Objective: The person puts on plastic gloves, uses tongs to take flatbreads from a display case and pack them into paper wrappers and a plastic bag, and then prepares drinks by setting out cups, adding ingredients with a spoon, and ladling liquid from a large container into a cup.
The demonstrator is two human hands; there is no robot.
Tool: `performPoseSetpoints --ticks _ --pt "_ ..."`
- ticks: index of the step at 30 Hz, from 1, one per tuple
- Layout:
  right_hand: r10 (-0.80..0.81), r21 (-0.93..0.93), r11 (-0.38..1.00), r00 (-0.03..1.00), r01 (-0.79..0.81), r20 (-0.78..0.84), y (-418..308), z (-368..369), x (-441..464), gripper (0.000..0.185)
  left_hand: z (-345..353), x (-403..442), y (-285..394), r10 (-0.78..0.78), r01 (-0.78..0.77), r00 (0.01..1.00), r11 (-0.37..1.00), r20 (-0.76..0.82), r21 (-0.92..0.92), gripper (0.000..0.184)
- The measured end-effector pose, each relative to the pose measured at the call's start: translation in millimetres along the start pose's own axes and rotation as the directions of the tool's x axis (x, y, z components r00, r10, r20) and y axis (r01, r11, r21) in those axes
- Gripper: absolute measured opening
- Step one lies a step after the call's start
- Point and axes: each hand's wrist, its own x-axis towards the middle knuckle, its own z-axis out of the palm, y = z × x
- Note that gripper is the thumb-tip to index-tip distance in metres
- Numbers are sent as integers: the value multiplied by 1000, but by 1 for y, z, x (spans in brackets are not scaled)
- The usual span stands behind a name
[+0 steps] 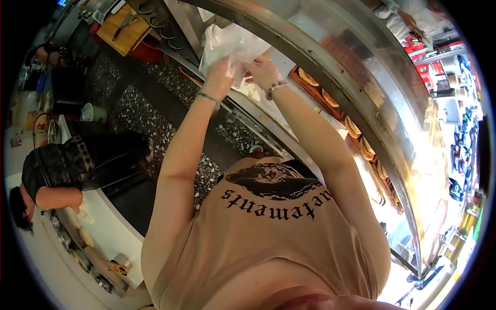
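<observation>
At the top middle of the head view, a thin translucent white plastic bag [219, 44] is bunched up between my hands. My left hand [219, 77] grips its lower left part, with fingers mostly covered by the plastic; a shiny clear layer like a thin glove seems to cover this hand. My right hand [266, 72] pinches the bag's right side with curled fingers, and a beaded bracelet circles that wrist. Just under the hands lies white paper with a green print [250, 92]. What the bag contains, if anything, cannot be made out.
Along my right runs a glass display case [361, 67] with a metal frame, holding trays of filled breads [308, 76]. A wooden cutting board [123, 28] bears a knife [122, 26]. At left, a co-worker [62, 163] stands at a white counter [116, 227].
</observation>
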Motion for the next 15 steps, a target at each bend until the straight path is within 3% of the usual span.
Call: performPoseSetpoints --ticks 1,2,3,4,5,6,7,9,11,12,13,14,15 --pt "2 -5 1000 1000 -2 -3 9 -3 8 27 2 -2 -3 28 -28 995 1000 -91 0 19" --pt "71 125 990 997 -68 -20 24 -7 18 26 3 -3 -7 123 -141 983 980 -133 -139 22" --pt "140 255 958 990 -129 -26 51 -14 35 24 -1 -3 -5 123 -142 983 979 -137 -144 22" --pt "-155 -324 932 987 163 50 138 -39 87 27 -7 -4 1 -11 -49 982 949 -188 -311 22" --pt "-155 -325 931 986 164 53 139 -42 82 27 -12 -5 6 -150 31 965 881 -215 -472 22" --pt "-207 -339 924 977 180 -45 133 -43 68 29 -9 -6 12 -271 88 935 801 -228 -592 18" --pt "-260 -354 915 955 196 -142 121 -42 50 31 -9 -5 1 -269 85 935 802 -230 -591 18" --pt "-363 -388 893 873 226 -327 88 -38 15 35 -7 -3 -27 83 -166 962 936 -262 -311 13" --pt "-414 -413 878 815 241 -405 37 -27 -4 37 -9 -8 -8 46 -106 971 962 -233 -252 10" --pt "-144 -54 990 936 134 -321 7 -5 -14 38 -3 -11 -1 236 -235 940 971 -247 34 8" --pt "92 292 955 987 -49 -135 -6 6 -21 40 2 -13 6 418 -345 885 884 -203 316 8" --pt "96 297 953 986 -52 -137 -6 4 -14 40 6 -14 12 527 -456 845 801 -95 388 16" --pt "-171 -307 940 984 149 -46 -8 1 2 40 9 -12 14 528 -458 844 799 -91 389 16"
